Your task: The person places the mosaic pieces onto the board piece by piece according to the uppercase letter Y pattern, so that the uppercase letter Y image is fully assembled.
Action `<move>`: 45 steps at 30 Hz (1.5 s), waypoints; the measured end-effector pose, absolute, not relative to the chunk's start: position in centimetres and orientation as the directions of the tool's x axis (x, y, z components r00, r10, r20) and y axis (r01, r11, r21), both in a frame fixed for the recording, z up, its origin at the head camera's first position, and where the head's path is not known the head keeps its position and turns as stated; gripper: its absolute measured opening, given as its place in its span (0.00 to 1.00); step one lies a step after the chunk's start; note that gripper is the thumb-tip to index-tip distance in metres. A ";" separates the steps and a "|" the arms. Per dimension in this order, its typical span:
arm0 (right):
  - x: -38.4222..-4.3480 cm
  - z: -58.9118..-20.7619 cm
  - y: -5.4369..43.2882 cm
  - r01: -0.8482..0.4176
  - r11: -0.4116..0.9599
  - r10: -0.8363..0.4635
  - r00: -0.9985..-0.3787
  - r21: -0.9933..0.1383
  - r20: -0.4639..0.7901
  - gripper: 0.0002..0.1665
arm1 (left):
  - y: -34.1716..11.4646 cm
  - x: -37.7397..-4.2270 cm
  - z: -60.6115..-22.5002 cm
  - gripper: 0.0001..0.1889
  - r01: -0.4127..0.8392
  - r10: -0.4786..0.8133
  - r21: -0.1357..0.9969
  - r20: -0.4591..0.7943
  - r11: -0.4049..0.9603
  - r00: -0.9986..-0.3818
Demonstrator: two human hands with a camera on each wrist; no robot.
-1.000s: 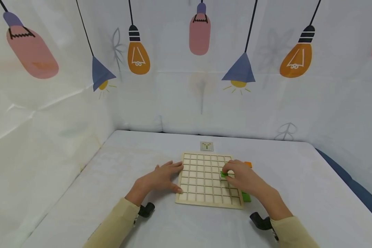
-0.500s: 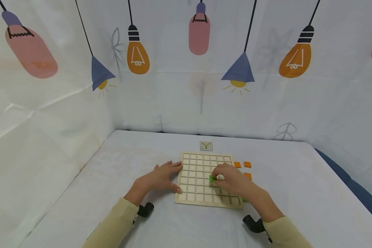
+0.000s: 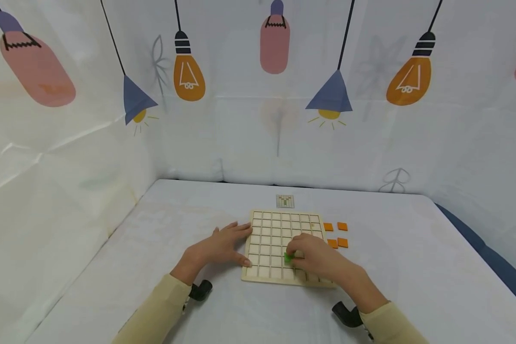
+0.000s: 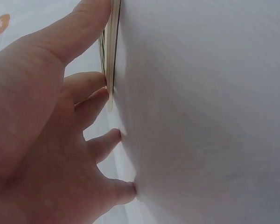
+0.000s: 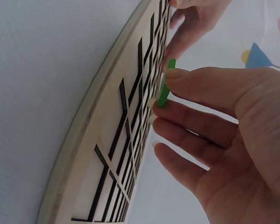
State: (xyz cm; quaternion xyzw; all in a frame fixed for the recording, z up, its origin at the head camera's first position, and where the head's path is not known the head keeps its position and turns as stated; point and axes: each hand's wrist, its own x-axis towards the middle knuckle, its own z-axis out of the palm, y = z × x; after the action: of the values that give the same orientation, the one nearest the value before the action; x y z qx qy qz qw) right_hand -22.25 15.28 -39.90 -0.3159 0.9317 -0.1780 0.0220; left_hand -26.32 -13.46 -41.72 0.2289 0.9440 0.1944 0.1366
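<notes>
One green tile (image 5: pixel 164 96) sits fingertip-pinched in the right grip (image 3: pixel 316 257), over the board (image 3: pixel 264 249) the splayed left grip (image 3: pixel 221 246) touches.

The right hand (image 3: pixel 318 257) has carried a green tile (image 3: pixel 288 258) over the board (image 3: pixel 264 249), closer to the left hand (image 3: pixel 219 247) and nearer the person. Beyond the right hand, on its outer side, 4 orange tiles (image 3: pixel 342 242) now show; 1 showed 1 second ago, 3 showed 0.5 seconds ago. A green patch beside the board is now hidden behind the right wrist.
</notes>
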 end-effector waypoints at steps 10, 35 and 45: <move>-21.9 -40.0 14.9 -0.648 0.692 -0.651 -0.750 -0.319 0.112 0.05 | -13.4 -26.3 -41.6 0.51 0.373 0.484 0.437 -0.176 0.818 -0.857; -21.5 -40.4 14.7 -0.696 0.686 -0.677 -0.718 -0.214 0.164 0.05 | -13.5 -26.1 -41.4 0.51 0.375 0.489 0.437 -0.182 0.817 -0.853; -21.4 -40.1 15.3 -0.670 0.681 -0.664 -0.735 -0.295 0.136 0.08 | -13.5 -26.1 -41.4 0.51 0.381 0.492 0.432 -0.177 0.817 -0.853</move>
State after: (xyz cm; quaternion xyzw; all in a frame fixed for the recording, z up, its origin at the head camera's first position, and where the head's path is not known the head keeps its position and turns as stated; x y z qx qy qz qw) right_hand -21.44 15.29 -40.05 -0.3639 0.9168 -0.1645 -0.0090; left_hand -26.12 -13.49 -41.44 0.2315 0.9426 0.1944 0.1417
